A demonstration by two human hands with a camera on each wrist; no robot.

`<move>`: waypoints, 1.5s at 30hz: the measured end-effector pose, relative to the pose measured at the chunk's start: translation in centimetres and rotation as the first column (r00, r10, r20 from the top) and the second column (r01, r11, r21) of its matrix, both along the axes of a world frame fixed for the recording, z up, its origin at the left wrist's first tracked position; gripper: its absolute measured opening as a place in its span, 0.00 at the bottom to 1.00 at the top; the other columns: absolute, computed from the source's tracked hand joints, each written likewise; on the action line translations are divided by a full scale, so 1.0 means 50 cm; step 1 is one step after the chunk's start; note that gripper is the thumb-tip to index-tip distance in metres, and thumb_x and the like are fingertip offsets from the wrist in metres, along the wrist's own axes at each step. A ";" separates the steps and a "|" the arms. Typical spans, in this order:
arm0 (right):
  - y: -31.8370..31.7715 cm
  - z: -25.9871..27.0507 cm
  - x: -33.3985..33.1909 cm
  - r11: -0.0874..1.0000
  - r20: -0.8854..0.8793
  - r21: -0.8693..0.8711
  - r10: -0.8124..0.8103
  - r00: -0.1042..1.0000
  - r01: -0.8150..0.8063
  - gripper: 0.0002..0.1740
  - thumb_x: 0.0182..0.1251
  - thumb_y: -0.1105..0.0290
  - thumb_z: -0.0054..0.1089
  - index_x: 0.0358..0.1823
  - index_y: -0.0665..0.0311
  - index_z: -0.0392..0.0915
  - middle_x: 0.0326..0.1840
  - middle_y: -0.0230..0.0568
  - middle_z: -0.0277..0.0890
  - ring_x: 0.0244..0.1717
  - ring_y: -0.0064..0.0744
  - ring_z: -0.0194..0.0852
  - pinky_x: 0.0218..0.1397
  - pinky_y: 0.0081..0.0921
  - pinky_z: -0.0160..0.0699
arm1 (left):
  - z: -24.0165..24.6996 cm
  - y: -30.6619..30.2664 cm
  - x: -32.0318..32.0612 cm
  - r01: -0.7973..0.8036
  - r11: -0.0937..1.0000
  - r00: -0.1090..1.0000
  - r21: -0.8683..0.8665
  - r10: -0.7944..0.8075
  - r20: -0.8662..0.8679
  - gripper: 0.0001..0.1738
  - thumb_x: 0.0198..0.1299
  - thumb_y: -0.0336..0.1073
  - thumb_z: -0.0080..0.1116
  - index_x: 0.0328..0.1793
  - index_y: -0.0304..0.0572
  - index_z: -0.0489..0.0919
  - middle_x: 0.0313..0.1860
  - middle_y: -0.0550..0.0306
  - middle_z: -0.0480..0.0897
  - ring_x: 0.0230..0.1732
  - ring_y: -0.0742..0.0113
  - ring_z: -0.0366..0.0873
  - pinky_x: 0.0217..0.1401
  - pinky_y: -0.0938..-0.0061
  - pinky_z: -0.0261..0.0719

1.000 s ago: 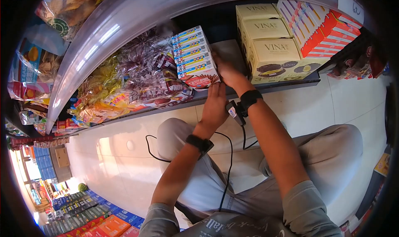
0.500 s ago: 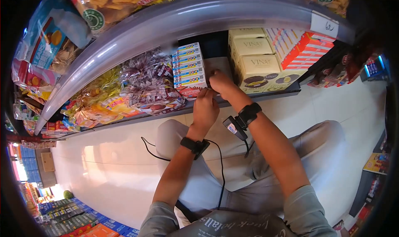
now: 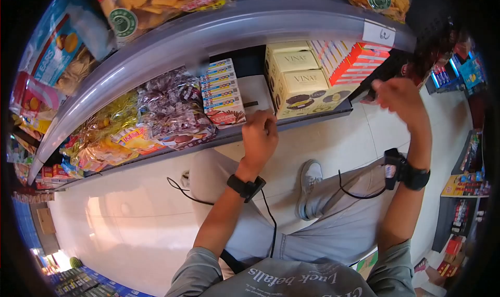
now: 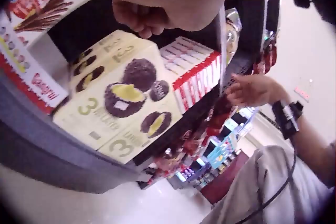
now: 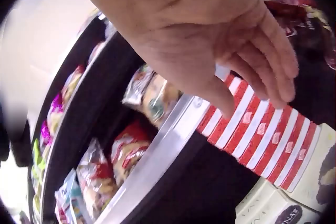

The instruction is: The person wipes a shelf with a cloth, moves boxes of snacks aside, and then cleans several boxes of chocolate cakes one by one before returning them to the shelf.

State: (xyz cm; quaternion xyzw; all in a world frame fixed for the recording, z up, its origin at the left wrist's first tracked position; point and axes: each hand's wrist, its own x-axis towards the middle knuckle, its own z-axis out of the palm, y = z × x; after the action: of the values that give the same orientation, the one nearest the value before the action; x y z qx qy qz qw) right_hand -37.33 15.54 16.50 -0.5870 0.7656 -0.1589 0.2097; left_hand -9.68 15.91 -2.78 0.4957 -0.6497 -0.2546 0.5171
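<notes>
My left hand (image 3: 260, 138) hovers in front of the lower shelf, its fingers loosely curled with nothing seen between them. Just behind it stands a stack of biscuit-stick boxes (image 3: 223, 91), neatly lined up. To the right of that stack is a gap showing the shelf board (image 3: 253, 91), then cream VINA boxes (image 3: 307, 83). My right hand (image 3: 403, 102) is held in the air to the right of the shelf, holding nothing. In the right wrist view its relaxed fingers overlap red-and-white striped boxes (image 5: 262, 134).
Bagged snacks (image 3: 174, 107) fill the shelf left of the boxes. Above, a curved shelf edge (image 3: 219, 34) with a price tag (image 3: 378, 33) juts out. A black cable (image 3: 269, 213) runs from the left wrist strap. Pale floor tiles (image 3: 125, 208) lie below.
My right hand has left the gap beside the biscuit-stick boxes and swung out to the right. My left hand has come off the boxes' front. The head view has shifted right.
</notes>
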 end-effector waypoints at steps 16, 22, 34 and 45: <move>-0.076 -0.051 -0.042 0.928 0.682 -0.324 0.095 0.725 0.184 0.32 0.64 0.62 0.57 0.68 0.68 0.63 0.64 0.39 0.69 0.63 0.27 0.63 0.69 0.29 0.55 | 0.226 -0.192 -0.284 0.386 0.887 0.909 -0.251 -0.413 -0.060 0.37 0.46 0.34 0.70 0.62 0.33 0.66 0.59 0.41 0.69 0.61 0.50 0.68 0.63 0.62 0.69; -0.074 -0.053 -0.041 0.915 0.665 -0.362 0.120 0.738 0.177 0.30 0.63 0.66 0.57 0.67 0.66 0.64 0.58 0.40 0.75 0.60 0.28 0.67 0.67 0.27 0.56 | 0.218 -0.184 -0.293 0.393 0.884 0.854 -0.255 -0.453 -0.254 0.30 0.50 0.28 0.67 0.59 0.33 0.69 0.55 0.47 0.73 0.55 0.58 0.73 0.60 0.68 0.71; -0.097 -0.072 -0.051 0.941 0.682 -0.303 0.105 0.723 0.149 0.26 0.61 0.64 0.64 0.60 0.63 0.70 0.54 0.38 0.76 0.58 0.27 0.67 0.68 0.30 0.53 | 0.208 -0.281 -0.283 0.421 0.859 0.778 0.291 -0.177 -0.603 0.28 0.64 0.58 0.47 0.59 0.44 0.70 0.53 0.58 0.72 0.51 0.64 0.67 0.54 0.60 0.67; -0.123 -0.089 -0.033 0.931 0.672 -0.364 0.267 0.691 -0.006 0.30 0.58 0.69 0.66 0.61 0.67 0.68 0.58 0.40 0.74 0.61 0.29 0.67 0.67 0.26 0.57 | 0.181 -0.345 -0.212 0.768 0.576 0.602 0.280 -0.502 -0.621 0.38 0.47 0.39 0.72 0.64 0.41 0.65 0.58 0.50 0.72 0.57 0.59 0.71 0.58 0.59 0.74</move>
State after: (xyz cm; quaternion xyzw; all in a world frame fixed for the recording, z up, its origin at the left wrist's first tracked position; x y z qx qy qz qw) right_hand -38.98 9.39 12.06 -0.5623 0.5400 -0.4838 0.3976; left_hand -20.27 -1.36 6.26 0.2586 -0.5428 -0.7075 0.3713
